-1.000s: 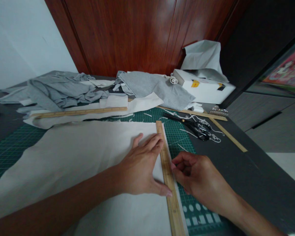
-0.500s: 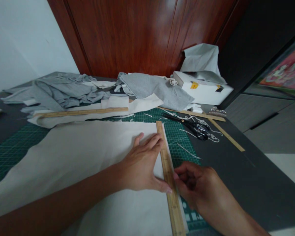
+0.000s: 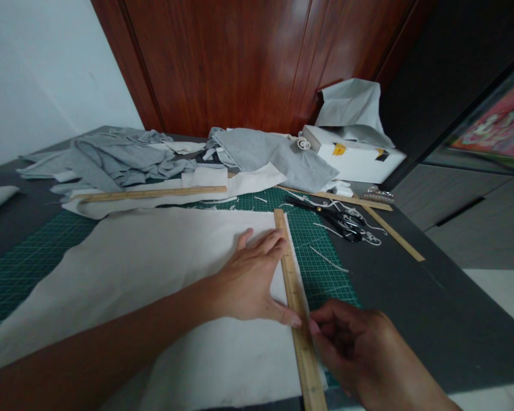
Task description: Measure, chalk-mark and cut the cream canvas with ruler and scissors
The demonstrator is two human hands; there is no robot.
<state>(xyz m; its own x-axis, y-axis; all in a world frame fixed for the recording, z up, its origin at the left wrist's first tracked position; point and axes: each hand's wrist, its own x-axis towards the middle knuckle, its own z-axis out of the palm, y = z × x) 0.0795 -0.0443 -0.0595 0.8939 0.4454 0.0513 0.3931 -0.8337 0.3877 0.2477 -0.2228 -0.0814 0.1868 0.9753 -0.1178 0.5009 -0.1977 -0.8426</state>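
A wide piece of off-white fabric (image 3: 154, 257) lies over a green cutting mat (image 3: 325, 251). Along its right edge runs a wooden ruler (image 3: 297, 291), with a narrow strip of fabric showing beyond it. My left hand (image 3: 252, 279) rests on the fabric with fingers spread, its fingertips and thumb pressing on the ruler. At the ruler's right side my right hand (image 3: 355, 342) is closed in a pinch, thumb and forefinger meeting by the fabric edge. Whatever is between those fingertips is hidden or too small to make out.
Black scissors (image 3: 329, 217) lie among white cord scraps (image 3: 368, 228) on the right. Behind are another wooden ruler (image 3: 154, 194), heaped grey cloth (image 3: 111, 154) and a white box (image 3: 355, 157). More wooden strips (image 3: 394, 234) lie on the dark table (image 3: 445, 319).
My right hand has slid a little toward me along the ruler, still pinched. My left hand keeps its hold-down position on the ruler. The view has shifted slightly.
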